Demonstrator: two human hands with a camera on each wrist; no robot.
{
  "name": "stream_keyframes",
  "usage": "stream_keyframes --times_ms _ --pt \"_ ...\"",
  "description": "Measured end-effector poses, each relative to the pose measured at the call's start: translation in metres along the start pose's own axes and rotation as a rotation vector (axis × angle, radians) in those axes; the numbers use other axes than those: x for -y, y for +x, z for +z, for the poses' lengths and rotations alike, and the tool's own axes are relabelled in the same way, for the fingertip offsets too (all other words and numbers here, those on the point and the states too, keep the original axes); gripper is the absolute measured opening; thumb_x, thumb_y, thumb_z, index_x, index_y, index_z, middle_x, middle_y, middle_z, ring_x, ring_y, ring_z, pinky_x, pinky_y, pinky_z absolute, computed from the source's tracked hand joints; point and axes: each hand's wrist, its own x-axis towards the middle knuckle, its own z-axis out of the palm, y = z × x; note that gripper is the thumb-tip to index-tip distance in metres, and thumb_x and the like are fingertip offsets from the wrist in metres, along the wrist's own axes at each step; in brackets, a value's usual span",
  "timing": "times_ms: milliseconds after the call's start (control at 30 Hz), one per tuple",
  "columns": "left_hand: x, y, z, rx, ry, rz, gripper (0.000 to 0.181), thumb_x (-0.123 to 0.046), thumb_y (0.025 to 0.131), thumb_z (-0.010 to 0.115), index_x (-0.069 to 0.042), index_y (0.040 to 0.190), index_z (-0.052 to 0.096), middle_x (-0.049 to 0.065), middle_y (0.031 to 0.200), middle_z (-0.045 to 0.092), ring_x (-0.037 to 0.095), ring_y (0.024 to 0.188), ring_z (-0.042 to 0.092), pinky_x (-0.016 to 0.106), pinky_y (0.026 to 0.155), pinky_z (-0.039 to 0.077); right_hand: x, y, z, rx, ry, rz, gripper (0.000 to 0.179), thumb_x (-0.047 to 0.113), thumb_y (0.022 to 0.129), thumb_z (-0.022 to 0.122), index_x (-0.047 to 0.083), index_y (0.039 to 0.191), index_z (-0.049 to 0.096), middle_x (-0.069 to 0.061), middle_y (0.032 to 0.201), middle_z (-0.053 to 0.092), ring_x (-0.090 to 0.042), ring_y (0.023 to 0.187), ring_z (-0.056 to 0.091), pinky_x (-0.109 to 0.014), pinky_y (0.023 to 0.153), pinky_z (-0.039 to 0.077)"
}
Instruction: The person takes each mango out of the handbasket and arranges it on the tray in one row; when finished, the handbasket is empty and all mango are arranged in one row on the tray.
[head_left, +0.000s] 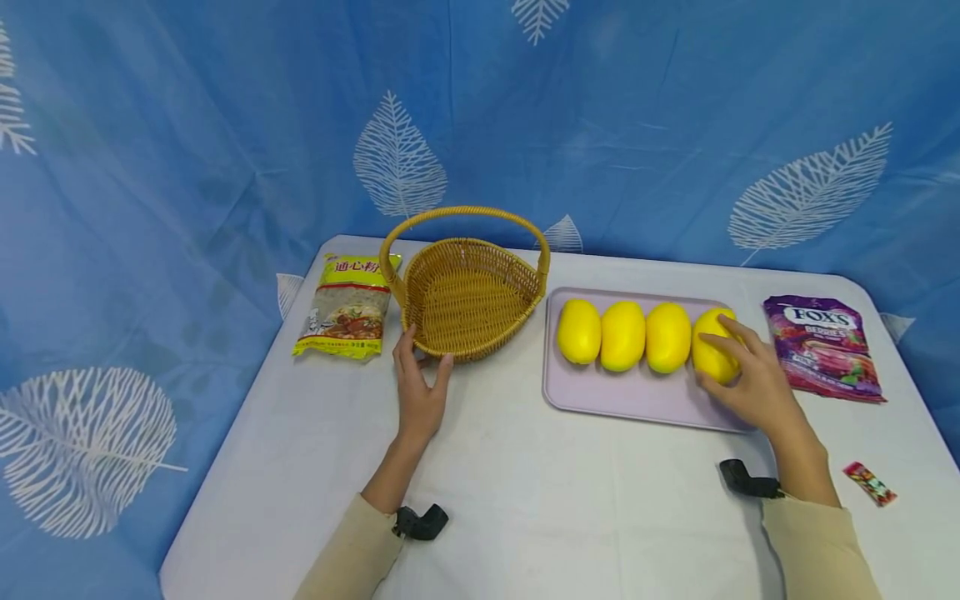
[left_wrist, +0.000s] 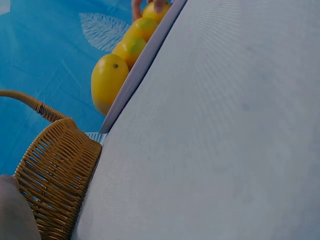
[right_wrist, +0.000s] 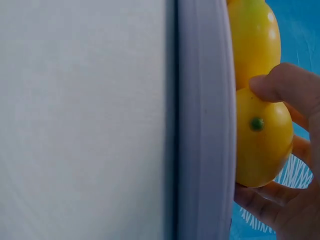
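At the near left edge of a wicker basket (head_left: 472, 304) is my left hand (head_left: 422, 400), its fingers and thumb spread and resting against the rim and outer wall. In the left wrist view, part of that hand touches the woven side of the basket (left_wrist: 57, 175). My right hand (head_left: 757, 383) grips the rightmost yellow mango (head_left: 712, 358) in a row on a lilac tray (head_left: 615, 396). Seen from the right wrist, the thumb lies over the mango (right_wrist: 260, 145) near its green stem spot, with fingers around the far side and below.
Several other mangoes (head_left: 622, 335) line the tray to the left. A yellow pasta bag (head_left: 347, 308) lies left of the basket. Right of the tray is a purple candy bag (head_left: 825, 350), with a small wrapped candy (head_left: 870, 483) nearer. A blue leaf-patterned cloth (head_left: 480, 108) hangs behind the white table (head_left: 525, 500).
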Motion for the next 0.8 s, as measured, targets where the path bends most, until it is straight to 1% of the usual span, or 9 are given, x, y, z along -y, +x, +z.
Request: stream_keyframes --times_ms 133,300,467,533,800 --pt "-0.0002 0.0008 0.0012 0.006 -0.004 -0.009 0.071 -0.033 0.099 0.057 -0.009 0.154 0.018 0.007 0.156 0.021 0.027 0.141 0.031 0.047 0.105 0.038 -0.0003 -0.0018 -0.0005 0.018 0.005 0.002 0.063 0.002 0.075 0.080 0.004 0.133 0.056 -0.020 0.155 0.032 -0.057 0.130 0.033 -0.072 0.107 0.023" --pt "-0.0003 0.0012 0.0018 0.018 -0.015 -0.014 0.072 -0.032 0.099 0.057 -0.009 0.154 0.018 0.007 0.157 0.019 0.027 0.141 0.030 0.047 0.105 0.038 -0.0010 -0.0034 -0.0028 0.051 0.021 0.010 0.066 0.005 0.080 0.078 0.003 0.139 0.050 -0.018 0.160 0.025 -0.053 0.139 0.026 -0.070 0.111 0.019" --pt "-0.0008 0.0016 0.0014 0.023 -0.016 -0.022 0.072 -0.033 0.099 0.057 -0.010 0.155 0.017 0.006 0.157 0.019 0.026 0.141 0.031 0.047 0.106 0.038 -0.0021 -0.0037 -0.0045 0.095 0.021 0.065 0.066 0.014 0.085 0.075 0.006 0.143 0.046 -0.012 0.164 0.016 -0.049 0.144 0.019 -0.071 0.111 0.016" --pt "-0.0008 0.0014 0.0014 0.024 -0.019 -0.024 0.072 -0.034 0.099 0.057 -0.010 0.155 0.017 0.006 0.157 0.020 0.026 0.140 0.031 0.047 0.106 0.038 -0.0030 -0.0033 -0.0042 0.097 0.024 0.072 0.065 0.016 0.086 0.075 0.007 0.144 0.046 -0.011 0.164 0.016 -0.049 0.144 0.019 -0.071 0.111 0.015" --pt "-0.0005 0.0006 0.0024 0.021 -0.015 -0.032 0.072 -0.036 0.100 0.056 -0.010 0.155 0.017 0.006 0.156 0.020 0.026 0.142 0.030 0.048 0.107 0.037 -0.0031 -0.0035 -0.0050 0.077 0.029 0.053 0.061 0.014 0.088 0.072 0.006 0.143 0.047 -0.017 0.162 0.020 -0.049 0.143 0.021 -0.069 0.113 0.015"
